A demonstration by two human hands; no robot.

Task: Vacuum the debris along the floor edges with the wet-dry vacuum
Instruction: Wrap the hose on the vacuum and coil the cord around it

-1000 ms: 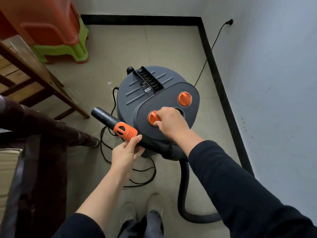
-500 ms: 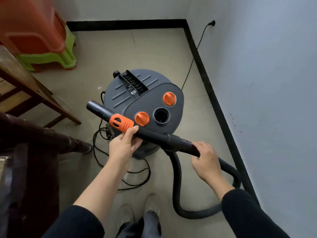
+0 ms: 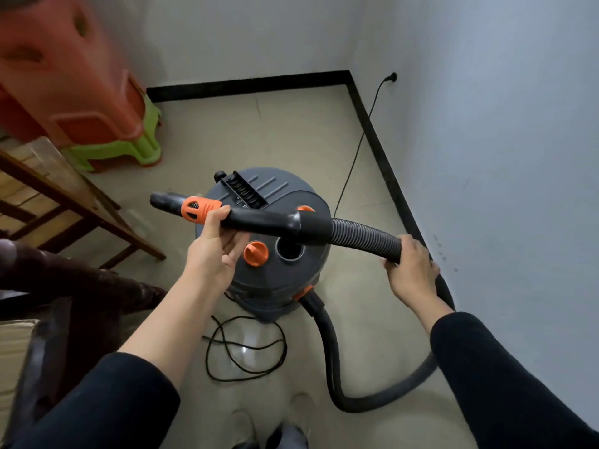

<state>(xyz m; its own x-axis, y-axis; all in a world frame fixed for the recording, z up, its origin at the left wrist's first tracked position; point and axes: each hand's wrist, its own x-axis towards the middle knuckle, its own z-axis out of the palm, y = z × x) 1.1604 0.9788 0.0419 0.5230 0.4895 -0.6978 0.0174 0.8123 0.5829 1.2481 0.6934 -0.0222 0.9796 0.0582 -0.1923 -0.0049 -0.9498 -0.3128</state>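
Hose (image 3: 363, 236): ribbed blk plastic, R hand (image 3: 411, 273) gripping.

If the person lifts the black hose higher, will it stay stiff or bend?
Probably bends: the ribbed hose sags into a floor loop past the right hand. The smooth handle at the left hand looks rigid, so that end likely won't flex.

Single head-worn wide-angle view. Looks forward and steeply down toward room corner. Close under lens, mid-frame: left grip (image 3: 210, 251) and right grip (image 3: 411, 270), hose (image 3: 363, 236) spanning between them. Just beyond left grip: vacuum canister (image 3: 275, 280); farther beyond both: floor (image 3: 291, 137). Nearest lens, at lower frame edge: sleeves (image 3: 97, 406).
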